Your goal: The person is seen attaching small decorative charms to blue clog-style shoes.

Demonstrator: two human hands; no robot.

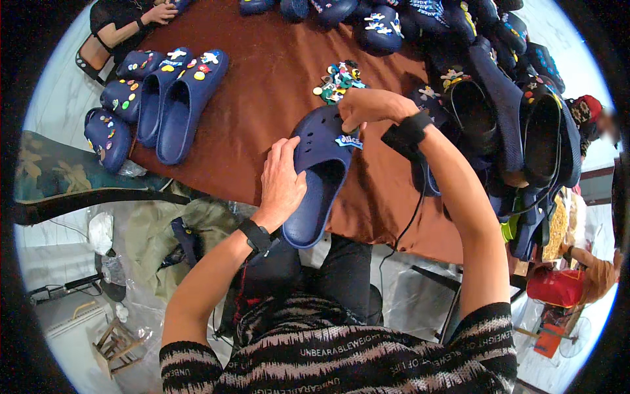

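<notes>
A navy blue slip-on clog (pixel 321 146) with holes in its upper lies at the near edge of the brown-covered table, toe pointing away from me. My left hand (pixel 283 180) grips its left side, the thumb at the opening. A small light-blue lettered shoe charm (pixel 349 141) sits on the right of the upper. Just beyond that charm, my right hand (pixel 375 108) bends over the toe with fingers pinched against the upper; what they hold is hidden. Past the toe lies a small heap of colourful shoe charms (pixel 340 79).
Several decorated navy clogs (pixel 190 108) stand at the left of the brown cloth (pixel 262 59). A dense pile of clogs (pixel 502 108) fills the right side, with a black cable (pixel 415 213) hanging nearby. Another person's hand (pixel 159 14) is at the far left. A chair (pixel 62 174) stands left.
</notes>
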